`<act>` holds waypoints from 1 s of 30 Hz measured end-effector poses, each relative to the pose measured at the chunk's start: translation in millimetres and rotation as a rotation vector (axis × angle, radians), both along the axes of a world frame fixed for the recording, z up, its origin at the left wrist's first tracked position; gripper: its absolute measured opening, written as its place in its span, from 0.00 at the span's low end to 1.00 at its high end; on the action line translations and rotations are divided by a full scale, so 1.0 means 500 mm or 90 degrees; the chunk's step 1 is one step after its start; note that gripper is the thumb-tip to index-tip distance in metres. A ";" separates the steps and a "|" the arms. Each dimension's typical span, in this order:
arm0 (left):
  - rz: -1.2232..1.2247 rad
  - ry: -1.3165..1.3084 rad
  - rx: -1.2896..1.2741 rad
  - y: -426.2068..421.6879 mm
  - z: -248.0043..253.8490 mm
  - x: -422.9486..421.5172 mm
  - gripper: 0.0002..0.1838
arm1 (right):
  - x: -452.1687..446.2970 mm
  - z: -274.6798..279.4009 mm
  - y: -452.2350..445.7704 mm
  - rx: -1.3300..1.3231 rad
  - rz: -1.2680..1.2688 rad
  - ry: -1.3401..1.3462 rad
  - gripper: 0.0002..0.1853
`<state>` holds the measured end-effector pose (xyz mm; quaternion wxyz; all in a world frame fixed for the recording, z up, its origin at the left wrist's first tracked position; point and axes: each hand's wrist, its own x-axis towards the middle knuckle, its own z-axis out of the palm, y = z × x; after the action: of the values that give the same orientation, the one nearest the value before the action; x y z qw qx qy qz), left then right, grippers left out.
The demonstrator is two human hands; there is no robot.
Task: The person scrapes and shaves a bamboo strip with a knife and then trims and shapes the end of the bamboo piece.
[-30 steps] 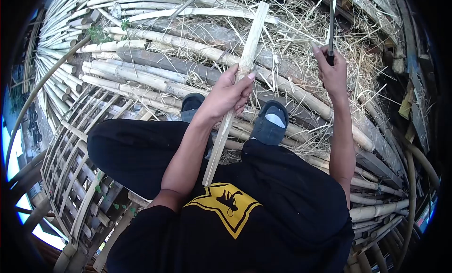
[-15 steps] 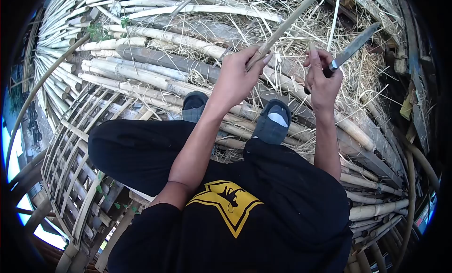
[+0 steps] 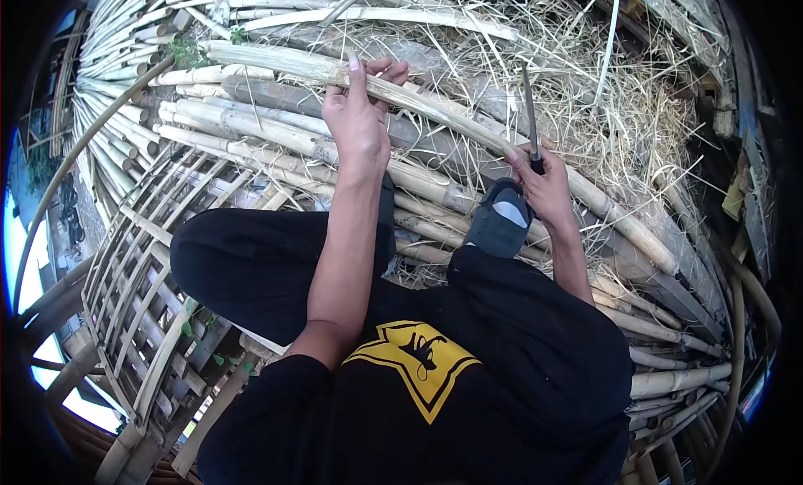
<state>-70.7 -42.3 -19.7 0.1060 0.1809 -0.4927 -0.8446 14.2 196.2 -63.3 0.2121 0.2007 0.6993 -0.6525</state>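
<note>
A long, pale bamboo strip point(image 3: 443, 113) slants across in front of me, dropping from left to right. My left hand point(image 3: 361, 109) grips it at the upper left, thumb on top and fingers curled behind. The handle of a knife is wrapped in my right hand point(image 3: 545, 184), and the narrow blade point(image 3: 529, 109) points away from me, seen nearly edge-on. The thumb of that hand also touches the strip's right end, close to the knife handle. Where the strip ends on the left I cannot tell, as it merges with the bamboo behind.
Bamboo poles point(image 3: 242, 121) lie beneath and around my feet. Thin shavings point(image 3: 619, 142) cover the ground beyond the hands. A dark sandal point(image 3: 499, 226) is below my right hand. On the left stands a woven bamboo lattice point(image 3: 155, 293); stacked poles point(image 3: 677, 380) are at right.
The strip has swung from pointing up and away to lying across between both hands. My left hand moved left; my right hand came down and inward to the strip, its knife turning upright.
</note>
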 end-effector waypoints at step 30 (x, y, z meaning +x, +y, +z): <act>-0.790 -0.360 -0.437 0.094 -0.091 0.095 0.24 | -0.048 -0.050 0.137 0.276 -0.220 0.165 0.22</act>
<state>-23.4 4.8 -65.3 -0.4682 0.0371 -0.7472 -0.4703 -9.9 264.6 -88.5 -0.0410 0.2724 0.7988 -0.5348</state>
